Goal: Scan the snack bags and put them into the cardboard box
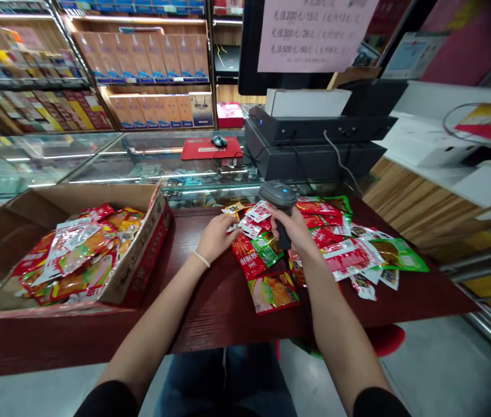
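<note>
Right hand (294, 230) is wrapped around the grip of a barcode scanner (279, 200), held upright with its head toward the far side, above the left part of a pile of snack packets (341, 243). Left hand (216, 236) is just left of it, fingers pinched on a small white-and-red packet (252, 223) at the pile's left edge, right under the scanner head.

The pile is spread over the right half of a dark red wooden counter (211, 307). A red packet (245, 258), a green one (267, 249) and a larger red-orange packet (274, 291) lie nearest the hands; the last sits closest to the near edge, with a strip of bare wood still in front of it. A green packet (397, 253) marks the pile's right limit, near the right edge of the counter.

An open cardboard box (136, 272) full of packets is placed on the left side, its near-right corner close to the near edge. Between box and pile, a bare lane of counter is occupied only by the left forearm.

At the far edge, a glass display case (98, 159) is butted against the counter; a black register unit (315, 145) stands far right of centre, just beyond the pile.
</note>
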A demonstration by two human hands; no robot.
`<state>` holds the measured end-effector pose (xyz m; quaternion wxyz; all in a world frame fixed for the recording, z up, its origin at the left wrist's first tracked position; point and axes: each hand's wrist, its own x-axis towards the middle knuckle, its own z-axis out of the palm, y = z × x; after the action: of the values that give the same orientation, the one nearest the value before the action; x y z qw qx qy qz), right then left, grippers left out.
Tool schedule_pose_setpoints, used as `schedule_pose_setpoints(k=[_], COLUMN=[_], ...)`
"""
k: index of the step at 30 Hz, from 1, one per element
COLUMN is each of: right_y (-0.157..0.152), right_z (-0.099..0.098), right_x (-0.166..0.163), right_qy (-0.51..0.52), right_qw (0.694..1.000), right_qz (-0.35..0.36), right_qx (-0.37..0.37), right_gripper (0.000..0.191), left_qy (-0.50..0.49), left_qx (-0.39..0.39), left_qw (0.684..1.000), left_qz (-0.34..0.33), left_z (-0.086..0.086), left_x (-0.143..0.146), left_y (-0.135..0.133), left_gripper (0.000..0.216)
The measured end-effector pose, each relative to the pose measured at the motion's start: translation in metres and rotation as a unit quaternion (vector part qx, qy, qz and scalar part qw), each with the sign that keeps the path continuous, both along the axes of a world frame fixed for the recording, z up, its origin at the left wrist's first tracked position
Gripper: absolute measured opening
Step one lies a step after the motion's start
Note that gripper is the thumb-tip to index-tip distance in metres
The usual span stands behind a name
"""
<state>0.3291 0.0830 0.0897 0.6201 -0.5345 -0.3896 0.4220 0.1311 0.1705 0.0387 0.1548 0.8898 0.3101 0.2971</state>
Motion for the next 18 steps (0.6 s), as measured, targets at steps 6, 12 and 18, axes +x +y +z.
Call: schedule_pose_setpoints(k=[6,12,18], right_y=[0.003,0.006,0.008], right_z=[-0.005,-0.012,-0.016], right_x=[0.007,0.009,0.007], right_qy=[0.017,0.008,0.022], right_qw=[1.0,1.0,0.999], right_qz=[-0.01,0.0,0.02], right_qx=[0.0,0.007,0.022], right_gripper=[0.03,0.029,0.026], left_qy=[0.08,0.111,0.115], left_qx=[0.005,-0.01,0.029], left_qw=[0.987,0.974,0.978], left_qz=[-0.142,-0.197,-0.174], left_z=[-0.031,-0.025,-0.026], left_x=[-0.004,-0.016,-0.015], left_y=[0.004,-0.001,-0.005], left_gripper=[0.022,0.054,0.037])
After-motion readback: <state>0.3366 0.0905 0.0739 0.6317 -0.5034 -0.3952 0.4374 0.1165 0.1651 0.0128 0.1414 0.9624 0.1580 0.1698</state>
